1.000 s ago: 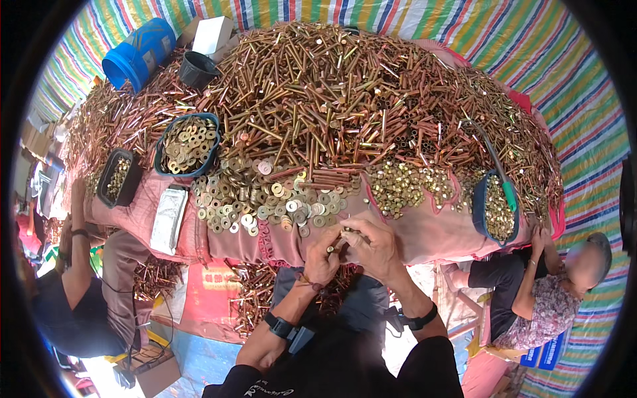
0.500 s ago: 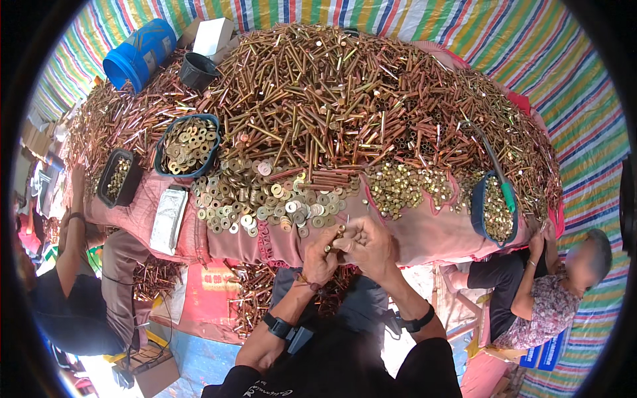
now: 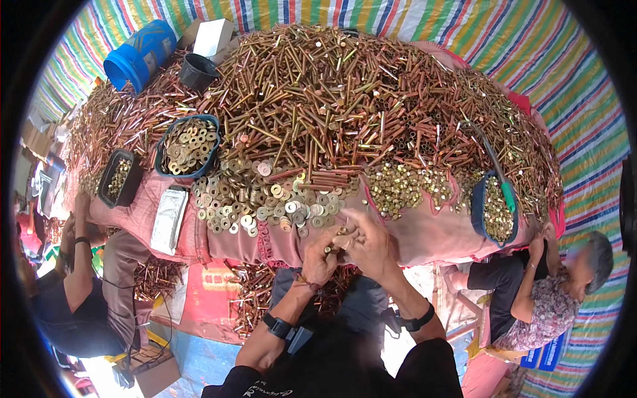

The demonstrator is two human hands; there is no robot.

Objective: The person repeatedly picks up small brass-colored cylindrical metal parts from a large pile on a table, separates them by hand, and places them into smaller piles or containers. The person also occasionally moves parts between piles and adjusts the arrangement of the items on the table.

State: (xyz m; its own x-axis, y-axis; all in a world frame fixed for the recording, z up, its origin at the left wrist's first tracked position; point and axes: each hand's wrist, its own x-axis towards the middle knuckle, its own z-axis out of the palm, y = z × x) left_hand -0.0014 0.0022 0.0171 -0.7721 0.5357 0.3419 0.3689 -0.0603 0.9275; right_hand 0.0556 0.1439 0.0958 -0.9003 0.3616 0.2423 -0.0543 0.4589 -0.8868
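My left hand (image 3: 320, 257) is wrapped round a few brass-coloured metal bolts (image 3: 328, 250), whose round ends stick out between the fingers. Against it, above my lap, is my right hand (image 3: 375, 249), with thumb and fingertips curled together at the bolts; whatever it pinches is too small to make out. Just beyond lie a spread of loose flat washers (image 3: 249, 199) and a heap of small brass-coloured nuts (image 3: 398, 189) on pink cloth (image 3: 424, 232). Several coppery tubes (image 3: 328, 179) lie side by side behind the washers.
A large mound of metal tubes and bolts (image 3: 318, 93) fills the table behind. Around it stand a blue tub of washers (image 3: 157, 156), a dark tray (image 3: 105, 192), a blue nut basket (image 3: 479, 219) and a blue bucket (image 3: 129, 63). People sit at left (image 3: 66, 305) and right (image 3: 537, 312).
My right fingers have shifted slightly, the index finger lifting away from the bolts, while my left hand stays put. The person at left has drawn an arm back from the pile.
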